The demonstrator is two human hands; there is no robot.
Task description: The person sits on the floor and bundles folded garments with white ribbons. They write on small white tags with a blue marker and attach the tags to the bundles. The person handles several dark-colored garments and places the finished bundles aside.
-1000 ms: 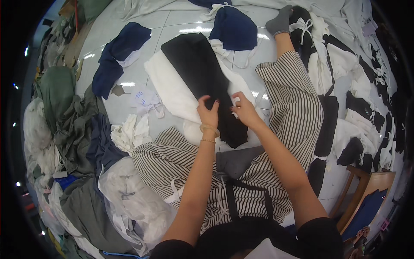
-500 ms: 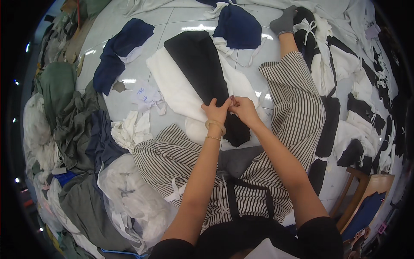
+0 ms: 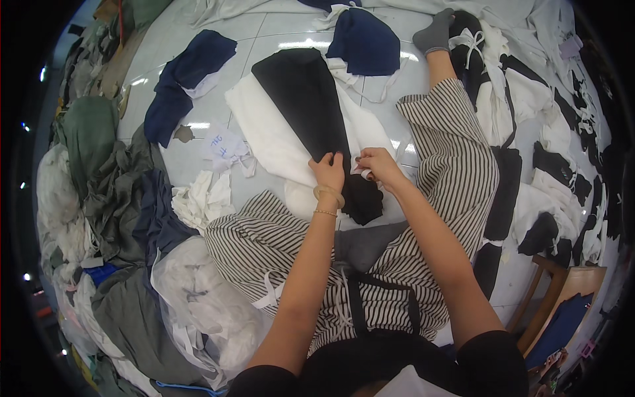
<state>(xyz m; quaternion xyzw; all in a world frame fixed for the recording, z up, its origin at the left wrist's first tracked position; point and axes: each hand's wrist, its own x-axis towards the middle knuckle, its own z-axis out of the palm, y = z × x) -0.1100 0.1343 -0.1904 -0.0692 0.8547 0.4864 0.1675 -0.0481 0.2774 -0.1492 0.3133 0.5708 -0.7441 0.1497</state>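
Observation:
A long folded piece of black fabric (image 3: 297, 86) lies across spread white fabric (image 3: 264, 132) on the floor between my legs. My left hand (image 3: 327, 173) is closed on the edge of the black fabric, thumb and fingers pinched together. Just to its right, my right hand (image 3: 385, 171) pinches a small white strip (image 3: 362, 173) over the black fabric's right edge. Whether that strip is loose or part of the white fabric cannot be made out. The black fabric's near end rests close to my lap.
Navy cloth pieces (image 3: 192, 63) lie at the far left, with another navy bundle (image 3: 364, 43) at the far middle. A marked clear plastic bag (image 3: 228, 147) and crumpled white scraps (image 3: 202, 197) sit to the left. Green cloth heaps (image 3: 109, 192) line the left; black-and-white piles and a wooden stool (image 3: 562, 298) stand right.
My hands have moved apart, the right one shifting slightly right. The small white strip now shows in my right fingers. The fabrics have hardly moved.

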